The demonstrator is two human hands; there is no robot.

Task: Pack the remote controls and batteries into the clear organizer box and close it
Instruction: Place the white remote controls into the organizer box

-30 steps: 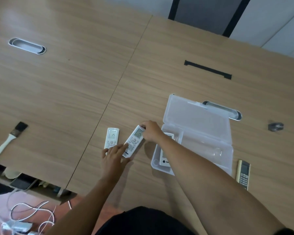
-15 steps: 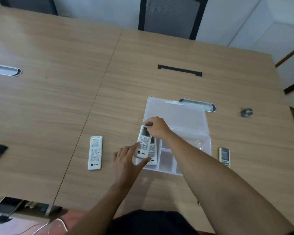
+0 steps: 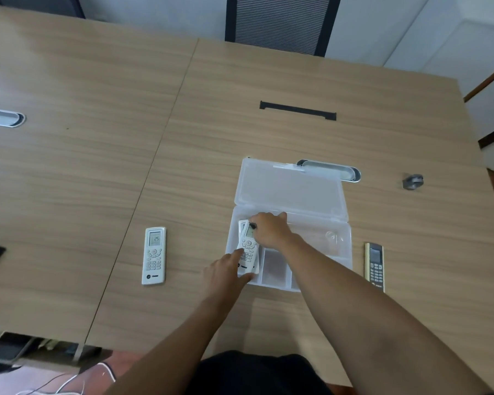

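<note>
A: How are the hands placed?
B: Both arms reach forward. The right hand [image 3: 270, 230] pinches the screen end of a white rectangular plastic remote control [image 3: 249, 250]; the left hand [image 3: 226, 270] pinches its near end.
A: Which way does it run?
B: Long axis away from the person, screen far, in the left compartment of the clear plastic organizer box [image 3: 320, 223], on top of another white remote [image 3: 242, 224].
A: What changed?
B: Half a second ago it hung over the box's left edge; a second ago it lay on the wooden counter [image 3: 97, 172].
</note>
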